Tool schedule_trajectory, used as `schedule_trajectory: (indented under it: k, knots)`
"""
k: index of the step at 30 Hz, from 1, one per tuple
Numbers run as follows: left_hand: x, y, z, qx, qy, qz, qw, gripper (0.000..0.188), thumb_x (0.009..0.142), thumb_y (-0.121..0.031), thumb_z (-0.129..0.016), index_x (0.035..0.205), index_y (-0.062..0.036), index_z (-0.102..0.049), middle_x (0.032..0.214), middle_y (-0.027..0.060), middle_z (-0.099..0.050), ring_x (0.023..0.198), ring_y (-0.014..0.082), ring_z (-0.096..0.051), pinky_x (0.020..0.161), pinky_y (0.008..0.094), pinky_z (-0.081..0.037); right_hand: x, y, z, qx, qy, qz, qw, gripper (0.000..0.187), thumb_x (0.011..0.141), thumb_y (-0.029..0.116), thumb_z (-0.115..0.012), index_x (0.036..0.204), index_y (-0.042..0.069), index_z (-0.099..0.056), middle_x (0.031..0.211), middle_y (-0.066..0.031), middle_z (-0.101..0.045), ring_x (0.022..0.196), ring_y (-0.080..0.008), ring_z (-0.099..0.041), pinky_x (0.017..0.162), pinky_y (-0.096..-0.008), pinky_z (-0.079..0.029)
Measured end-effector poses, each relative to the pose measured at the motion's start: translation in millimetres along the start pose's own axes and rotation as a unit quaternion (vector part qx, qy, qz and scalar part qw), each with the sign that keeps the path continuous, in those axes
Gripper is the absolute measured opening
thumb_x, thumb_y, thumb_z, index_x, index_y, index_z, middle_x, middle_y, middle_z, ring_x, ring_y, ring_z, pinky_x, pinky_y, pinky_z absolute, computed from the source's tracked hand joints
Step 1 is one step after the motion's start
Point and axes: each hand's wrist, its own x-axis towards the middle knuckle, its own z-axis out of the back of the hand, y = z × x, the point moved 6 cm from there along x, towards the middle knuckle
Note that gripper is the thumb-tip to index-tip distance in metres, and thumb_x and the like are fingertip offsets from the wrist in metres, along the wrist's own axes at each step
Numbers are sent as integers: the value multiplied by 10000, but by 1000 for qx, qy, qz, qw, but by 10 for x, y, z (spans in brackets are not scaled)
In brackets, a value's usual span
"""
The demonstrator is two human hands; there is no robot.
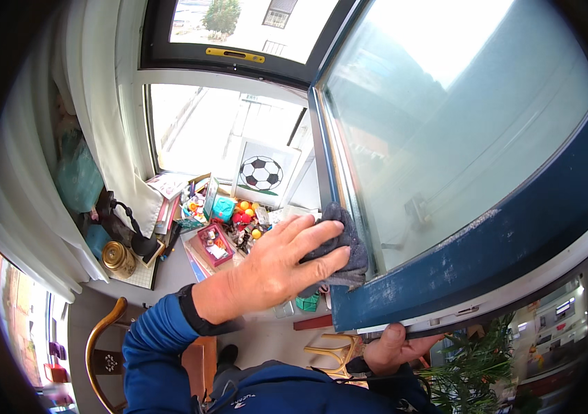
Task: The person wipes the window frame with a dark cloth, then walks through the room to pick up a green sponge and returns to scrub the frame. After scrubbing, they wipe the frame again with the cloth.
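My left hand presses a dark grey cloth against the edge of an open window sash, where glass meets the blue frame. The fingers curl over the cloth and bunch it up. Lower down, my right hand grips the sash's bottom edge, its thumb up against the white strip; some of its fingers are partly hidden. Scuffs and pale marks show on the blue frame, and the glass looks hazy.
Left of the sash, a cluttered desk carries a soccer-ball picture, a pink box, toys and a gold tin. White curtains hang at left. Below are a wooden chair, a stool and a leafy plant.
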Motion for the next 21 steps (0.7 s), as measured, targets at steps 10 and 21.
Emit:
schedule_trajectory:
  k: [10,21]
  knots:
    - [372,1158,-382,145,-44,38,988,453,850,-41,-644,1290,14,-552,1186,223,-577,977,348,-681,796,396,-587,-120,-33,187,-140,-37,4,989,874,857,343,-697,1501,-68,-273,1391,-232,-503,1178,-278,-576,966,-385,-506]
    - [856,2699,-807,183,118,175,960,364,938,-28,-530,1299,3,-503,1297,208,-522,1149,383,-605,941,441,-522,-414,-81,463,-336,-204,-110,913,656,881,310,-699,1337,-88,-447,1222,-195,-620,1023,-264,-637,866,-368,-542]
